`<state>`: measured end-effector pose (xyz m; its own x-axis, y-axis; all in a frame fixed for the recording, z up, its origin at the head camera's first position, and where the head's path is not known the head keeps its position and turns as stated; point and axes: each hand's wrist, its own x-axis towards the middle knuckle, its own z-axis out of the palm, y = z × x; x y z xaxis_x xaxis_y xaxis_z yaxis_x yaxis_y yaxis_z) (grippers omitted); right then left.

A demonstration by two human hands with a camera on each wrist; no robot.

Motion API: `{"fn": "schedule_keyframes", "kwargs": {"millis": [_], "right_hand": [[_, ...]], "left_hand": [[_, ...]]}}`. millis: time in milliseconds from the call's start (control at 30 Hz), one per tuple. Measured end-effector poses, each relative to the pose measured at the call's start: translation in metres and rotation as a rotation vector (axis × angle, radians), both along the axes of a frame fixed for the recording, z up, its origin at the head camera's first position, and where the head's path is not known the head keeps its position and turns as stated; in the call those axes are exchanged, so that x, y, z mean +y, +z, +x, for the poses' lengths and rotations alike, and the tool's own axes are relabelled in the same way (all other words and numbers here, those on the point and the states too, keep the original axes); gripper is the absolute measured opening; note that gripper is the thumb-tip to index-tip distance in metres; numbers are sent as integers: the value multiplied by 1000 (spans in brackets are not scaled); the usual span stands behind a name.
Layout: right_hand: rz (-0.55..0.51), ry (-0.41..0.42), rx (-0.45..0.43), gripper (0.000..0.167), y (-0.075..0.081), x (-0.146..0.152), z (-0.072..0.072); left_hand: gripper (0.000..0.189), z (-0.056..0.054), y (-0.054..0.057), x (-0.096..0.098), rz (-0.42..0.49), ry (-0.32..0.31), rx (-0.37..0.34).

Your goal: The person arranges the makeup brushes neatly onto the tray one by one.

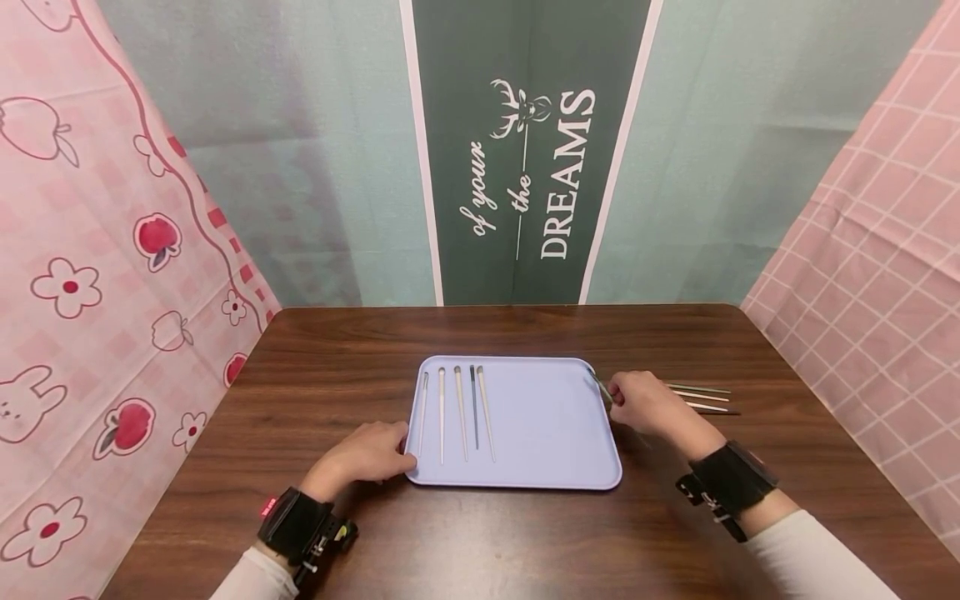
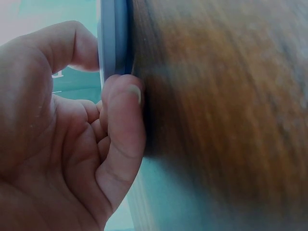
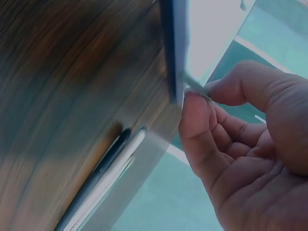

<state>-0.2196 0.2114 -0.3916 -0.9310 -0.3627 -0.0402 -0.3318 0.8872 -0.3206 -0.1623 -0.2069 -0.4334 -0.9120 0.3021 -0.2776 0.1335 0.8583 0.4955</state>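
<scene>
A: Left: your left hand (image 1: 375,450) grips the near-left corner of the pale lavender, round-cornered rectangular tray (image 1: 551,429), thumb over the rim.

B: On its left half, five slender brushes (image 1: 476,412) — four pale-handled, one dark — lie in a row, heads toward the far edge.

A: And at the right rim?

B: Your right hand (image 1: 645,404) pinches a slim green brush (image 1: 602,387), one end crossing the rim near the far corner. The step in hand appears to be setting it in the tray.

A: The next move?

B: It likely calls for clearing the rim, then laying the brush parallel to the row, tray steady. Farthest right, slim green, pale and dark handles (image 1: 708,407) lie on the brown wood-grain table (image 1: 525,533).
</scene>
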Motion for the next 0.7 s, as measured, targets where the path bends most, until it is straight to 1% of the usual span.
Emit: {"fn": "schedule_keyframes", "kwargs": {"millis": [200, 433, 567, 700], "right_hand": [[1, -76, -26, 7, 0, -15, -2], [1, -160, -84, 8, 2, -34, -3], [1, -178, -80, 6, 3, -44, -2], [-9, -188, -70, 11, 3, -53, -3]], "left_hand": [[17, 0, 0, -1, 1, -11, 13], [18, 1, 0, 0, 12, -9, 8], [18, 1, -1, 0, 14, -7, 8], [18, 1, -1, 0, 9, -2, 11]]}}
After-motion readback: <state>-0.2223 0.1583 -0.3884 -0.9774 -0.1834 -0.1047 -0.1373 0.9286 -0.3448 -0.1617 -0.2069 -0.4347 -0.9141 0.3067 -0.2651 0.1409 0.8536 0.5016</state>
